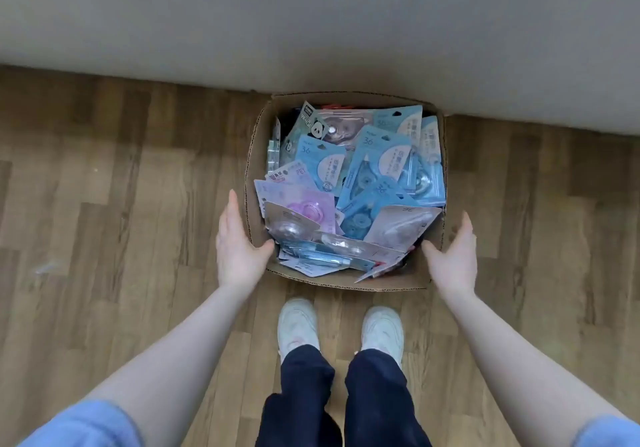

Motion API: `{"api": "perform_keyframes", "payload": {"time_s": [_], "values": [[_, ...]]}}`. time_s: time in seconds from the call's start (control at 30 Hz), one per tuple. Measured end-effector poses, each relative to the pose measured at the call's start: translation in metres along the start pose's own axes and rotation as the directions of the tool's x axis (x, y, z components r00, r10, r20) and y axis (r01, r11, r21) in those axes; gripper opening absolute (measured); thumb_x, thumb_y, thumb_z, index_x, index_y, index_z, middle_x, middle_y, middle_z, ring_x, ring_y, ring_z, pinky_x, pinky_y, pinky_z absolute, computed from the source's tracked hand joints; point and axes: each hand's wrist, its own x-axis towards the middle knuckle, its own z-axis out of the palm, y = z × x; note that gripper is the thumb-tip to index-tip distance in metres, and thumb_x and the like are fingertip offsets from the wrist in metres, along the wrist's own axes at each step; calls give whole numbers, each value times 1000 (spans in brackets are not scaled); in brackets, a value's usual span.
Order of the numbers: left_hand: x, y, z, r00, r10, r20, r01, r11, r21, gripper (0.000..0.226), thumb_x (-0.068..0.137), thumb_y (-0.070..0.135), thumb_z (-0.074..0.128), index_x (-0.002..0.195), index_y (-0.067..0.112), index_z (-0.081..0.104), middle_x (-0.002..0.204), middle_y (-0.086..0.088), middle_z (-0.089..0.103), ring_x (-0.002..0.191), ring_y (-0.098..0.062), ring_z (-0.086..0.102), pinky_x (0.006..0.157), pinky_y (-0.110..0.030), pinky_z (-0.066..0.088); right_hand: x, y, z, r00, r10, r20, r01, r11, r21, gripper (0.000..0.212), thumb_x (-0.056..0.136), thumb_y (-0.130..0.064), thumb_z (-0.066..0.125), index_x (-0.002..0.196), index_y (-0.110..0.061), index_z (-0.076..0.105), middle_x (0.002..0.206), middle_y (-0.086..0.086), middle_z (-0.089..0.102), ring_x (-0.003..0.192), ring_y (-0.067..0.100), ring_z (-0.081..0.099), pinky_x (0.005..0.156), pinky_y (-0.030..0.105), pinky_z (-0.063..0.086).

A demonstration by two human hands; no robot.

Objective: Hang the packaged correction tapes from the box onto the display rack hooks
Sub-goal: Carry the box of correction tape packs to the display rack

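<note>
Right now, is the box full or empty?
Full. The cardboard box on the floor is piled with packaged correction tapes nearly to its open top.

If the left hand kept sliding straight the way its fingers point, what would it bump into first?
Probably nothing soon. The left hand points along the outside of the box, its thumb on the rim. Ahead is bare floor, then the grey wall, though depth is hard to judge.

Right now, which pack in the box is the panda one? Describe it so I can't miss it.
Start at the open cardboard box on the wood floor against the grey wall. Go to its far-left corner, away from the person's left hand and right hand at the near corners. The panda pack lies tilted there, the only card with a black-and-white panda face among plain blue and pink ones.
</note>
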Motion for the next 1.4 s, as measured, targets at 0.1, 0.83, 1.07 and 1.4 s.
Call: {"api": "perform_keyframes", "payload": {"time_s": [0.1, 0.83, 1.07, 1.4], "values": [[6, -5, 11, 998, -58, -7, 57, 996, -74, 100, 75, 9, 69, 148, 32, 5, 151, 3, 26, 135, -18, 30, 104, -31, 31, 10, 10, 14, 1000, 7, -14, -7, 999, 37, 82, 82, -13, 64, 148, -20, 16, 145, 10, 38, 127, 27, 43, 102, 42, 38], [38, -22, 19, 987, -129, -93, 124, 991, -49, 71, 74, -1, 55, 135, 34, 45, 128, 5, 59, 115, -22, 54, 96, -35, 42, 20, 17, 26, 987, 88, -134, -84, 996, 39, 54, 81, 2, 49, 126, -25, 57, 105, 14, 68, 96, 35, 58, 76, 31, 41], [-13, 13, -30, 984, -172, -55, 170, 984, -50, 67, 76, 1, 56, 133, 34, 47, 126, 2, 60, 115, -23, 54, 97, -37, 43, -34, 9, -30, 984, 123, -129, -118, 992, 45, 54, 80, 2, 50, 126, -25, 58, 101, 15, 68, 90, 33, 56, 73, 29, 38], [-114, 120, -137, 992, -120, -28, 119, 991, -55, 63, 74, 3, 57, 129, 34, 51, 111, -1, 66, 97, -25, 58, 83, -31, 45, -139, -39, -165, 972, 171, -164, -153, 981, 119, 54, 79, 0, 52, 126, -24, 58, 105, 13, 67, 91, 33, 56, 76, 33, 43]]}}
